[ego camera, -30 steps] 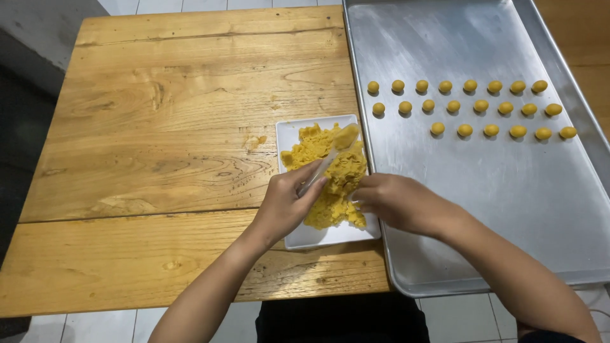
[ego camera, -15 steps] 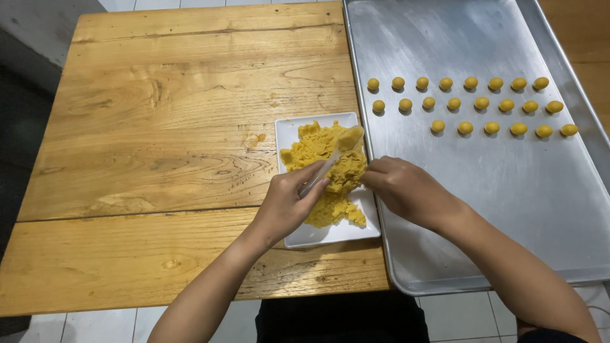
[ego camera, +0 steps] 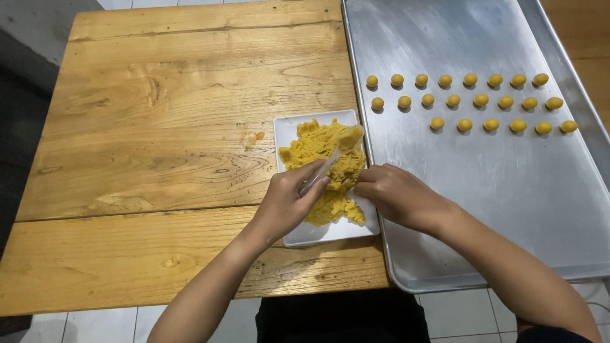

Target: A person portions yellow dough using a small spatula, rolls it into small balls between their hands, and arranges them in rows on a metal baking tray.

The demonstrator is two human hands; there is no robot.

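Spoon (ego camera: 332,159), a pale slim one, lies slantwise over the white plate (ego camera: 293,236), its long axis running from the handle near the plate's middle up to the bowl near the plate's far right corner, and the bowl carries a lump of yellow dough. One spoon and one rectangular plate are in view, and one loose heap of yellow dough (ego camera: 324,168) covers most of the plate. The left hand (ego camera: 287,203) rests over the plate's near half, its fingers pinched around the spoon handle. The right hand (ego camera: 395,195) sits at the plate's right edge, fingers curled in toward the dough; whether they grip any of it cannot be told. Right of the plate lies one metal tray (ego camera: 495,209), bearing twenty-two small dough balls (ego camera: 481,100) in three rows: eight, eight and six. Plate and tray rest on one wooden table (ego camera: 159,127).
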